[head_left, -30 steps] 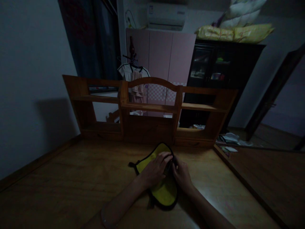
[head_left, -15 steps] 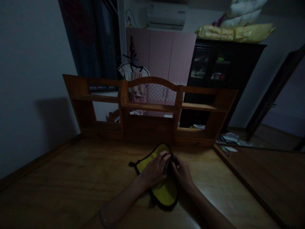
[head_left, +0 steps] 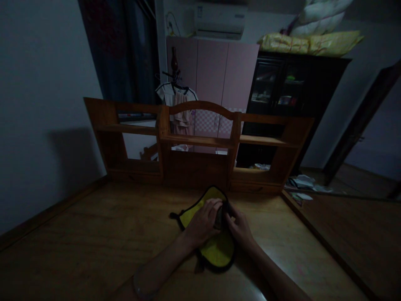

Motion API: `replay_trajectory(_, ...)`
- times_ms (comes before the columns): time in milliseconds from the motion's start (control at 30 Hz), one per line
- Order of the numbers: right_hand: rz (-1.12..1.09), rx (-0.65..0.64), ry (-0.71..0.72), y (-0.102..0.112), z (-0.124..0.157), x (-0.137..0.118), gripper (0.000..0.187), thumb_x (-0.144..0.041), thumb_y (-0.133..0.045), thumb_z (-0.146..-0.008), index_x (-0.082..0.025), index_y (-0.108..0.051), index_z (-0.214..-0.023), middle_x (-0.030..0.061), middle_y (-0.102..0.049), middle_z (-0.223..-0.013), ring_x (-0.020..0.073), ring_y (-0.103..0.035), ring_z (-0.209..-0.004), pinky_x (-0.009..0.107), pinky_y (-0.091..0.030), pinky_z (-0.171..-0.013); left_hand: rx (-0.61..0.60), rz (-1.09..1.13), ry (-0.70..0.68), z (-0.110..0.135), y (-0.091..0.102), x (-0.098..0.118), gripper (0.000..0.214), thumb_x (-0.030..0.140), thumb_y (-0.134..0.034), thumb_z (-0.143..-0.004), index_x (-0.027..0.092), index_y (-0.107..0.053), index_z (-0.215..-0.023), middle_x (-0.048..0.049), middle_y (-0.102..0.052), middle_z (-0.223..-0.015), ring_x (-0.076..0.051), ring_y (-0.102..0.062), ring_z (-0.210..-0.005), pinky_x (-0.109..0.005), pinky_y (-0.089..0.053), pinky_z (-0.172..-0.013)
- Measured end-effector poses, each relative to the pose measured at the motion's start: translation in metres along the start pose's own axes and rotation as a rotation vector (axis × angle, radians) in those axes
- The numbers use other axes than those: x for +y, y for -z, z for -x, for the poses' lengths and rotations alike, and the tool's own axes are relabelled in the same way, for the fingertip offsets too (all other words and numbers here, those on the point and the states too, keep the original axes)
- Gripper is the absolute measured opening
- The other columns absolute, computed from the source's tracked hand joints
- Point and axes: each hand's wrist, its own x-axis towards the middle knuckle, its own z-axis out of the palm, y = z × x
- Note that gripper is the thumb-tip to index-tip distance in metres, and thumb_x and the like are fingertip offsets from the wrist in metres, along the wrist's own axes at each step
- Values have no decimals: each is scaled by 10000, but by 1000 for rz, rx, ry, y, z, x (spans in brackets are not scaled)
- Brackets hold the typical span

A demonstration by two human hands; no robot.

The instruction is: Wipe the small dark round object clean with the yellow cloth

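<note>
Two hands in play, the left hand (head_left: 203, 223) and the right hand (head_left: 239, 228), both at six o'clock on one yellow cloth (head_left: 216, 251). One wooden table (head_left: 94, 234) under it all. At twelve o'clock, one shelf unit (head_left: 200, 142), three bays across. Beyond it, one pink wardrobe (head_left: 219, 71), one dark cabinet (head_left: 282, 88) at one o'clock, one air conditioner (head_left: 219, 21) up top, and two yellow bundles (head_left: 282, 42) on the cabinet.

Small shifts at the cloth

The left hand (head_left: 203, 221) has been drawn slightly back, its fingers (head_left: 216, 205) curled in from the more stretched pose of a second ago. The right hand (head_left: 239, 228) has been brought closer against it, and the near edge of the yellow cloth (head_left: 216, 251) has been pulled in a little.
</note>
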Motion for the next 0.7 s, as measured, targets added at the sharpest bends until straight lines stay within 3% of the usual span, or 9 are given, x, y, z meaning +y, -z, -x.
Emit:
replay_trajectory(133,-119,13,-10,0,-4,-4,360,-328,-502,-880,-188,-583,-1201,66,-664,-1140,246,-627,-1011,352,-508,-864,30,12,1,0,1,0,814,283,-723,-743,162,-233,-1382,-165,-384,-1372,-313,-326,-1319,-539,-343,-1068)
replay_trajectory(333,-48,-34,-10,0,-6,-3,322,-346,-488,-895,-194,-614,-1150,64,-693,-1042,244,-650,-929,360,-524,-819,16,0,-50,0,2,-1,755,273,-626,-813,136,-187,-1413,-175,-363,-1386,-314,-298,-1334,-540,-316,-1083)
replay_trajectory(533,-47,-4,50,-2,-1,-6,445,-296,-443,-917,-228,-394,-1355,81,-600,-1229,213,-620,-1031,294,-544,-763,37,-8,-94,-1,5,1,624,235,-544,-858,141,-237,-1393,-165,-366,-1380,-280,-299,-1336,-504,-339,-1082)
replay_trajectory(700,11,-29,87,1,-1,-9,411,-254,-439,-916,-236,-428,-1326,77,-628,-1183,197,-645,-957,293,-533,-784,33,10,-118,-2,5,1,598,229,-527,-869,135,-246,-1388,-157,-356,-1390,-261,-287,-1345,-483,-334,-1096)
